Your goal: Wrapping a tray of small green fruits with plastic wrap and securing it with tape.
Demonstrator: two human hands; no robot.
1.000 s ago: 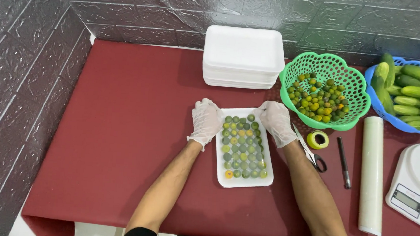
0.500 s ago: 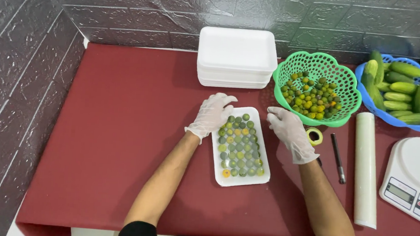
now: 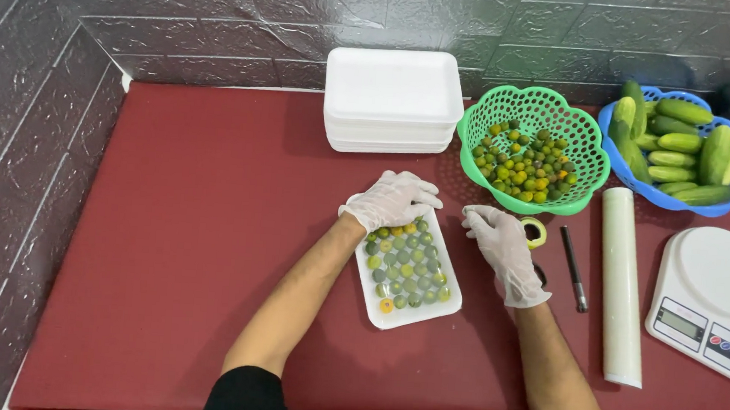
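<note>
Small green and yellow citrus fruits (image 3: 404,263) are packed in rows on a white foam tray (image 3: 413,317), which is set on the red table (image 3: 184,218) directly under and between the two gloved hands. The tray's far left corner is covered by the left hand (image 3: 393,200), fingers loosely spread and laid flat over the top row, nothing gripped. Just right of the tray, the right hand (image 3: 506,251) is seen open and relaxed, fingers slightly curled, nothing held. Close beyond its fingertips a small yellow-green tape roll (image 3: 537,232) is spotted, with a dark pen-like tool (image 3: 574,268) and a white film roll (image 3: 622,283) further right. Beyond the hands, a stack of empty foam trays (image 3: 391,100) and a green basket (image 3: 530,148) of more fruits are found.
</note>
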